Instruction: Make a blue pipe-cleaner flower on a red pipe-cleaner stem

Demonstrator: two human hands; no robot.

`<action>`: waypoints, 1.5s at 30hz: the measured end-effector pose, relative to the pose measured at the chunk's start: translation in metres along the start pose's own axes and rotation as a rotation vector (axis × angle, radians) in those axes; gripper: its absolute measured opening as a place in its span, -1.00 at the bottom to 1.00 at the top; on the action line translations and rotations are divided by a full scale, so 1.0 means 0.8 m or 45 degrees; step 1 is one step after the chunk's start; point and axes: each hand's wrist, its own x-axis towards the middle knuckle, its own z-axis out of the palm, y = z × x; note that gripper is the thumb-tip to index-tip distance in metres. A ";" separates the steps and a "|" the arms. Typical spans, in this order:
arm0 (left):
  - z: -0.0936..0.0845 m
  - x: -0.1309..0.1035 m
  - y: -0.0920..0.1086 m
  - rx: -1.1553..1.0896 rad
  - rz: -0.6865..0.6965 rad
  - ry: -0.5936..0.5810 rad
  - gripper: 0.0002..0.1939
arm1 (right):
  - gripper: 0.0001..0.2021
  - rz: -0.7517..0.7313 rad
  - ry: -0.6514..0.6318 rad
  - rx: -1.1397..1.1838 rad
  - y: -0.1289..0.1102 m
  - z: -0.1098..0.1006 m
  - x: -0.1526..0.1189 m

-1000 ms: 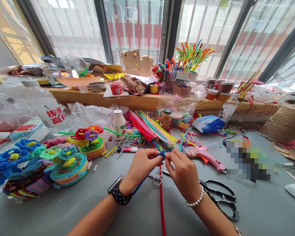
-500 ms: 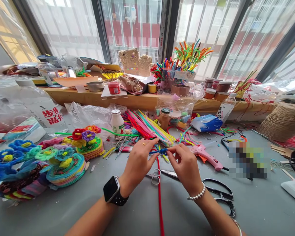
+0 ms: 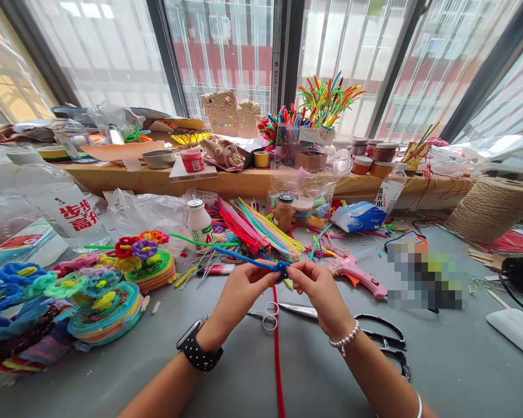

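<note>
A blue pipe cleaner (image 3: 281,267), bent into small loops at one end, is held up over the grey table between both hands. My left hand (image 3: 249,285) pinches it just left of the looped part, and its straight tail runs out to the left above the fingers. The fingers of my right hand (image 3: 312,284) are closed on the right side of the loops. Beneath the hands lie small scissors (image 3: 269,317), large black-handled scissors (image 3: 386,334) and a long red pipe cleaner (image 3: 278,360) running toward me.
Pipe-cleaner flowers (image 3: 100,293) stand at the left. Behind the hands lie a bundle of pipe cleaners (image 3: 253,226), a white bottle (image 3: 199,222) and a brown jar (image 3: 283,212). A pink glue gun (image 3: 359,276) and a twine spool (image 3: 490,209) are to the right.
My left hand has turned and closed in on the looped part, and the blue tail now shows stretching left. The whole view has shifted slightly.
</note>
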 end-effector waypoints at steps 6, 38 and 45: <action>-0.004 0.001 -0.004 -0.055 0.013 0.009 -0.79 | -0.83 -0.252 -0.064 -0.429 -0.001 -0.005 0.000; -0.005 0.002 -0.010 0.198 0.103 -0.107 -0.85 | -0.83 -0.673 -0.072 -0.887 -0.010 -0.003 -0.007; -0.003 0.004 -0.012 0.005 0.012 -0.089 -0.84 | -0.87 -0.593 -0.086 -0.821 -0.007 -0.004 -0.005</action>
